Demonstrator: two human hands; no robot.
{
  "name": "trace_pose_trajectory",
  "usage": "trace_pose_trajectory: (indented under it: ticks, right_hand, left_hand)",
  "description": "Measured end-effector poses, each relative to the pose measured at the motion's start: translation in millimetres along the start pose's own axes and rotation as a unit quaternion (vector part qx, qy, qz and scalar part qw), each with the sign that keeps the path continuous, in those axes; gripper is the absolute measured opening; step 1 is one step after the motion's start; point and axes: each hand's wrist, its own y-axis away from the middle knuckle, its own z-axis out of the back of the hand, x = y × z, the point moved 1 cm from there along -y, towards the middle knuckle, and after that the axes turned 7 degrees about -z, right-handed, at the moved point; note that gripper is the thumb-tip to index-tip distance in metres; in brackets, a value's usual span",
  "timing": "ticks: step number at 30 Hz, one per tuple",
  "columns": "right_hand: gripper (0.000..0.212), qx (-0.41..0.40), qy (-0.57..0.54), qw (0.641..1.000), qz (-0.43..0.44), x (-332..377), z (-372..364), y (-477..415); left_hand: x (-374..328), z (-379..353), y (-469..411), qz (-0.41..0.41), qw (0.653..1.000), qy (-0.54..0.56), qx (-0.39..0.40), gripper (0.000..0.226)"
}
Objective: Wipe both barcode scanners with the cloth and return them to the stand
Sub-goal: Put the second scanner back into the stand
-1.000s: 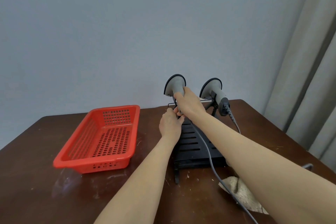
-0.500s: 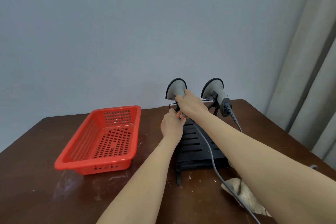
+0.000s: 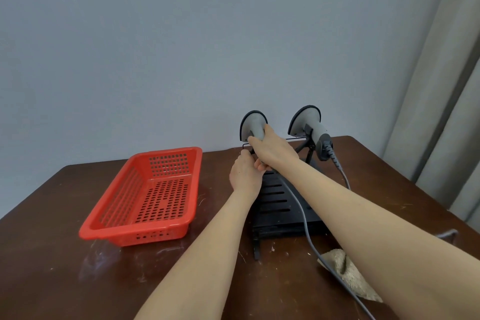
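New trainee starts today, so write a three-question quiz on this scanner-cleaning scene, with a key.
1. True or false: the cloth lies on the table, outside the red basket.
2. What does the right hand grip? A) the cloth B) the left scanner C) the red basket
3. Fill in: the right scanner rests on the black ___.

Key: 1 true; 2 B; 3 stand.

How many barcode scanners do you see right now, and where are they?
2. The left scanner is at the left end of the stand, gripped by the right hand; the right scanner rests at its right end, untouched. None appears hidden.
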Motion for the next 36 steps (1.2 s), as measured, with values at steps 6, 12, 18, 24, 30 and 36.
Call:
trace_pose_trajectory:
  ticks: [6,12,18,24,30,36]
  right_hand:
    - [0.042,-0.047,0.059,0.996,0.038,-1.8,3.3,8.9]
    - [0.035,-0.051,0.058,0.996,0.032,-3.1,0.7,8.2]
    - [0.035,-0.027,0.039,0.999,0.010,-3.9,2.4,7.6]
    - [0.058,-0.005,0.040,0.999,0.003,-4.1,11.0,14.8]
    - [0.068,-0.042,0.039,0.998,0.010,-9.3,38.1,25.2]
    - [0.065,-0.088,-0.018,0.994,0.059,-23.9,71.3,55.9]
  left_hand:
    - [-1.6,1.3,-1.7,-0.013,0.999,-0.040,0.013,0.025]
    - [-5.1,5.8,-2.4,-0.010,0.997,-0.065,0.031,0.029]
    - [-5.0,11.5,-3.5,-0.015,0.996,-0.050,0.073,0.042]
    - [-2.2,33.4,0.9,-0.001,0.993,0.016,0.120,0.064]
    - [-8.4,67.3,6.2,0.008,0.999,-0.003,0.042,0.059]
    - [-51.8,100.6,38.0,-0.094,0.991,-0.034,-0.090,0.048]
